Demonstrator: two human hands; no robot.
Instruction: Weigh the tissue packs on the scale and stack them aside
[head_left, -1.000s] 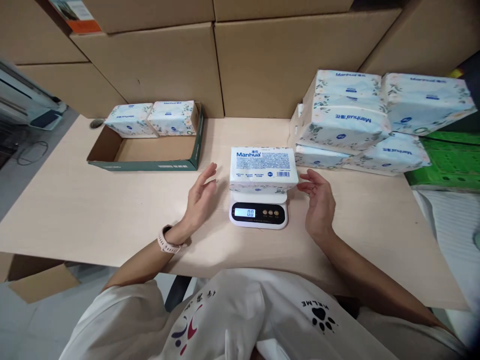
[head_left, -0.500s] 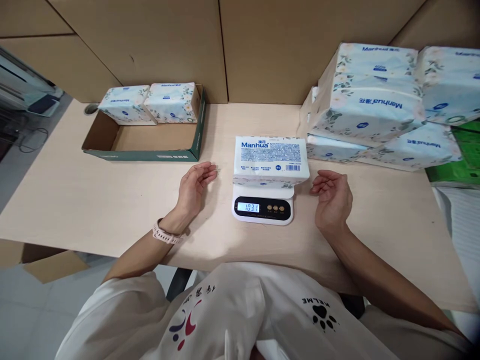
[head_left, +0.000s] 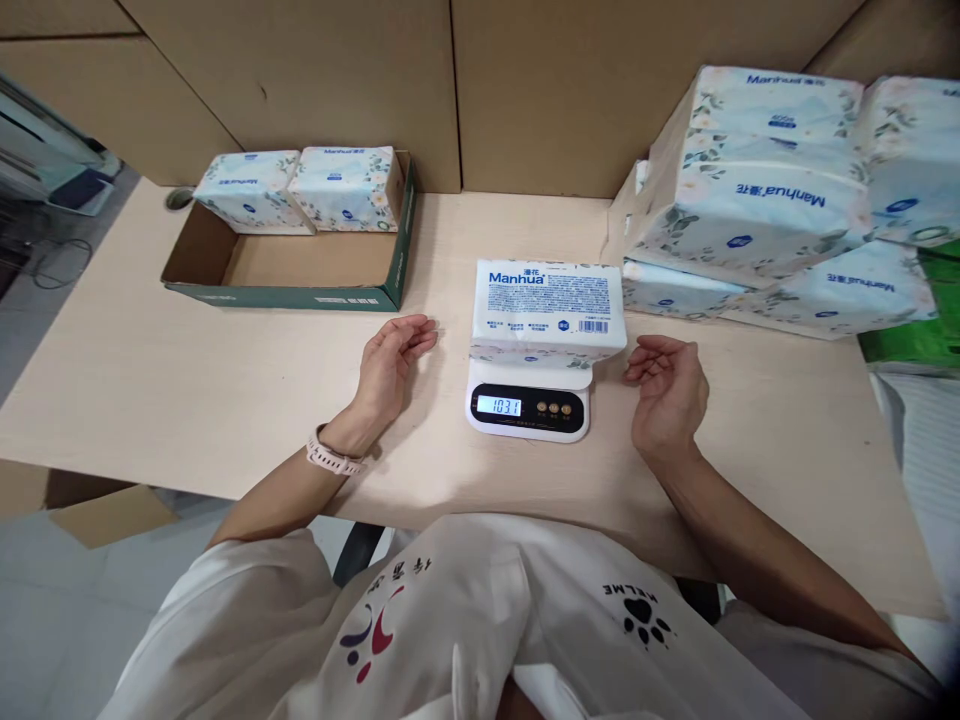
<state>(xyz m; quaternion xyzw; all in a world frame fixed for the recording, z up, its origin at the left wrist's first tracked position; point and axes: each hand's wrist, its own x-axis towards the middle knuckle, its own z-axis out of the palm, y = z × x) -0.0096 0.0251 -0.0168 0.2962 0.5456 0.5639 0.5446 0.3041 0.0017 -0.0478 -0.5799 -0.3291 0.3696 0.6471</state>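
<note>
A white and blue tissue pack [head_left: 550, 308] lies on a small white kitchen scale [head_left: 529, 412], whose lit display reads 103.1. The pack covers most of the weighing plate. To the left of the scale, my left hand [head_left: 388, 368] rests on the table, palm turned inward, fingers loosely bent, holding nothing. On the other side, my right hand [head_left: 669, 392] rests likewise, half curled and free of any object, its fingertips close to the pack's right end but apart from it.
A shallow green cardboard box [head_left: 281, 290] at the back left holds two tissue packs [head_left: 346, 190] along its far side. Several more packs [head_left: 757, 215] are stacked at the back right, beside something green [head_left: 900, 325]. Brown cardboard panels [head_left: 300, 90] stand behind the table [head_left: 187, 400].
The camera view has shifted slightly. Both hands, the pack and the scale hold their places, and the reading stays at 103.1.
</note>
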